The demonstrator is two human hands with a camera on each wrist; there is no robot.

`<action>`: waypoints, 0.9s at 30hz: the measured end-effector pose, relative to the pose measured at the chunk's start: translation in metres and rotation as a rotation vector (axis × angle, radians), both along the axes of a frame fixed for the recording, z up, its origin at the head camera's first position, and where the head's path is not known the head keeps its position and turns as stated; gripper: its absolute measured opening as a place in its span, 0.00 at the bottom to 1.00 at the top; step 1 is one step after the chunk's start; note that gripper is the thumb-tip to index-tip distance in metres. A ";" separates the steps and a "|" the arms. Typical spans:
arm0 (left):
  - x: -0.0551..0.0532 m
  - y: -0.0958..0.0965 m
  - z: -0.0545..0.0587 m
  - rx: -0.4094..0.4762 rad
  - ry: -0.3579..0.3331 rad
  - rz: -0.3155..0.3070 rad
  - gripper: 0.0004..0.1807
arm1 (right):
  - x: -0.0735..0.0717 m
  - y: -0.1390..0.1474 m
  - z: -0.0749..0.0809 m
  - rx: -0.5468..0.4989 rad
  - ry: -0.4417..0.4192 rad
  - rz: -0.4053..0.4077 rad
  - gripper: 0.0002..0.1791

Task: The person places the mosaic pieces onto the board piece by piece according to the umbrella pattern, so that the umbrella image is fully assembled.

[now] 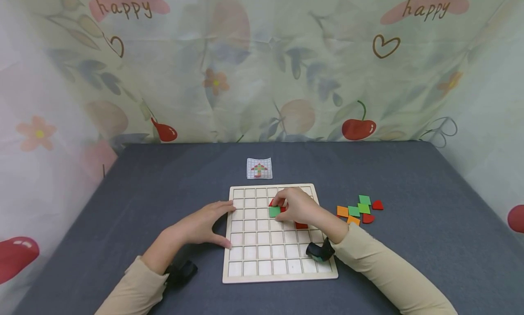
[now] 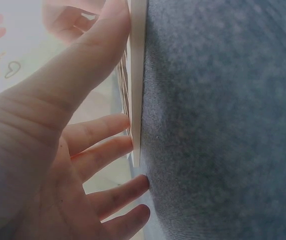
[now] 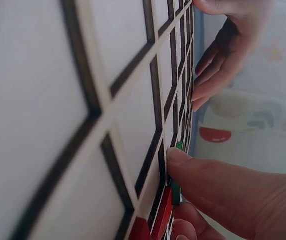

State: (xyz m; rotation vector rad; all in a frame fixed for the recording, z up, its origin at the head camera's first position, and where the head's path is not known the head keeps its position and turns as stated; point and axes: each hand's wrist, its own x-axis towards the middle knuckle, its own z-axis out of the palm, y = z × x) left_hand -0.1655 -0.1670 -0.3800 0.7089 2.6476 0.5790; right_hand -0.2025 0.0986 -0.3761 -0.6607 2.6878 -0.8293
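Observation:
A square wooden grid board (image 1: 264,251) lies on the dark table. My right hand (image 1: 298,206) is over its upper middle. Between thumb and fingers it pinches a green square tile (image 1: 274,212), seen edge-on as a green tile (image 3: 177,192) in the right wrist view. Red tiles sit on the board close to this hand, including a red tile (image 1: 301,226) below it; the hand partly covers them. At the board's left side my left hand (image 1: 196,224) rests with fingers spread. In the left wrist view its thumb and some fingertips touch the board's edge (image 2: 138,90).
Right of the board lie several loose tiles: green tiles (image 1: 363,208), orange tiles (image 1: 342,211) and red tiles (image 1: 368,218). A small pattern card (image 1: 259,168) with a coloured tree-like figure lies behind the board. A printed curtain (image 1: 262,69) hangs at the table's back.

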 end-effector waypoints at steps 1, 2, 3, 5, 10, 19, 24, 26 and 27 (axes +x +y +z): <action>0.000 0.000 0.000 0.000 0.000 0.001 0.50 | 0.000 0.000 0.000 0.000 -0.001 0.000 0.12; 0.000 0.000 0.000 -0.001 0.000 0.002 0.50 | 0.000 0.000 0.000 0.001 -0.002 0.000 0.12; 0.000 0.000 0.000 -0.002 0.000 0.003 0.50 | 0.000 0.000 0.001 0.002 -0.003 0.000 0.12; 0.001 0.000 0.000 -0.004 -0.001 0.006 0.51 | 0.000 0.000 0.001 0.003 -0.002 0.001 0.12; 0.001 0.000 0.001 -0.005 -0.003 0.011 0.51 | 0.000 -0.001 0.001 0.004 0.001 0.005 0.12; 0.001 0.000 0.001 0.000 -0.008 0.010 0.50 | 0.000 0.007 0.005 -0.032 -0.026 -0.031 0.13; 0.000 0.000 0.000 0.002 -0.017 0.011 0.51 | -0.002 0.026 0.009 -0.082 -0.006 -0.037 0.13; -0.001 0.000 0.000 0.002 -0.019 0.012 0.51 | -0.004 0.037 0.010 -0.092 0.007 -0.039 0.12; -0.001 0.000 0.000 0.001 -0.020 0.012 0.51 | -0.004 0.043 0.011 -0.091 0.017 -0.043 0.13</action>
